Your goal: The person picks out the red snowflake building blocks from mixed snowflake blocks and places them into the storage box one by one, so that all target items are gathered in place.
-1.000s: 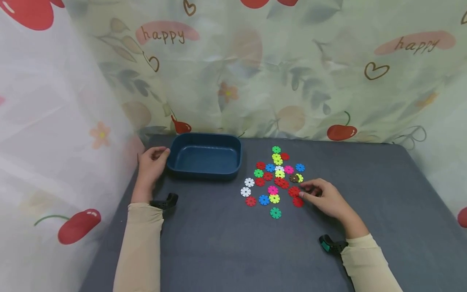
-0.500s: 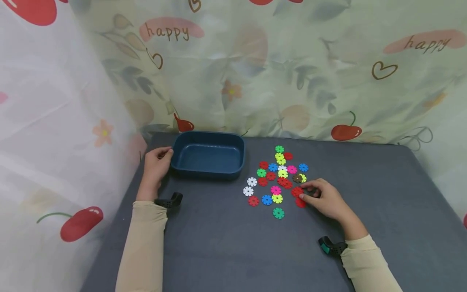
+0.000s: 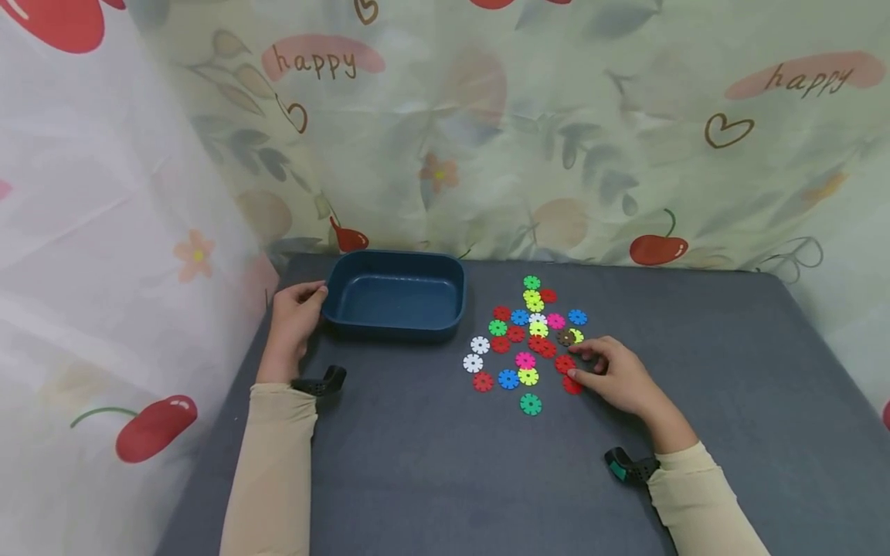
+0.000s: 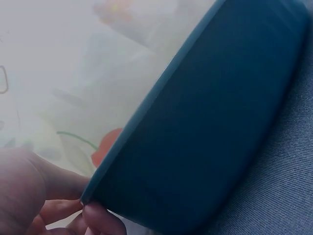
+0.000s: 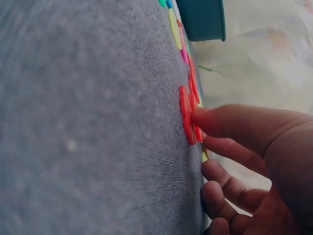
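Edging slightly inward since a second ago, the right hand (image 3: 615, 373) is now reaching a little further over the red notched discs (image 3: 562, 363), while the left hand (image 3: 292, 320) and the blue box (image 3: 392, 334) are keeping their places. Thumb and index fingertip of the right hand are standing a little apart, with the other fingers bending loosely. Its thumb is touching a red disc in the right wrist view; whether it is actually pinching it, one cannot tell. Meanwhile the left hand is pinching the box's rim at its left end, thumb and fingers closing on the edge.

Just beyond the right fingertips, a brown disc (image 3: 564, 338) is partly covering a yellow one. More discs in red, pink, yellow, green, blue and white are lying flat to the right of the box, some overlapping. Two white discs (image 3: 473, 363) are sitting at the cluster's left side, and a green disc (image 3: 531, 404) is lying nearest the person.

Both wrists are wearing black bands (image 3: 629, 467) below beige sleeves (image 3: 274, 463). Everything is resting on a grey surface (image 3: 417, 463), and behind it a printed cloth (image 3: 577, 177) is hanging.
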Motion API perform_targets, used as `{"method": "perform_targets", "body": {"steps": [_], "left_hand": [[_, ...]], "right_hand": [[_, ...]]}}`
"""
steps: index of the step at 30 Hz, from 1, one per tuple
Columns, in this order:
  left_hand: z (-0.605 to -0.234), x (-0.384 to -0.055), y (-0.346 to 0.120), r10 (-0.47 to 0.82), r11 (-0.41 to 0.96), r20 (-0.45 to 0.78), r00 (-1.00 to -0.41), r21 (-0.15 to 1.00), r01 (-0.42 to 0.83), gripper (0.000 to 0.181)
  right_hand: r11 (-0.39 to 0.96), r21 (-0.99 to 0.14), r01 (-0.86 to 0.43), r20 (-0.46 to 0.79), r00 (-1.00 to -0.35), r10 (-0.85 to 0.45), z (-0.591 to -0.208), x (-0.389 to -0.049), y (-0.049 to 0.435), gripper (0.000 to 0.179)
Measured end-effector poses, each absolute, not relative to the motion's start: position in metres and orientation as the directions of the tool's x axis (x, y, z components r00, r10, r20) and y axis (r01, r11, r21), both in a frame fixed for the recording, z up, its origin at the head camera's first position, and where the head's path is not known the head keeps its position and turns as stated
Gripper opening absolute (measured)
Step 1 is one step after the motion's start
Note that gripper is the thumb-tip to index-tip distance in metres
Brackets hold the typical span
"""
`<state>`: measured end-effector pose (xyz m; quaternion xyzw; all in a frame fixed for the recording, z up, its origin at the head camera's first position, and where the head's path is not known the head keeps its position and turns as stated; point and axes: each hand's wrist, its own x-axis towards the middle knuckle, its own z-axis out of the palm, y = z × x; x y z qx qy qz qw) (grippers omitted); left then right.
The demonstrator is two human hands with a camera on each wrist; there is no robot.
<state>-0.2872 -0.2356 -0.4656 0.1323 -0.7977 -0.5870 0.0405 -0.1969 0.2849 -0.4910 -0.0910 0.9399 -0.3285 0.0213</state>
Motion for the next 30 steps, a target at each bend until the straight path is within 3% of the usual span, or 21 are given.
{"method": "perform_targets", "body": {"steps": [22,30], "left_hand": [[-0.4676,-0.2892,-0.2375,-0.25,0.175,-0.147,-0.957,0.965,-0.194,0.04],[-0.4667,-0.2875,-0.2389,-0.239,0.169,-0.149,-0.96,0.967,-0.192,0.041]], "right_hand": [[0.722,-0.675,-0.152,0.022,-0.982,-0.186,-0.487,-0.1952,0.2789,0.028],[0.683,-0.71,-0.173,0.048,-0.979,-0.198,-0.4883,-0.1962,0.2802,0.015]]}}
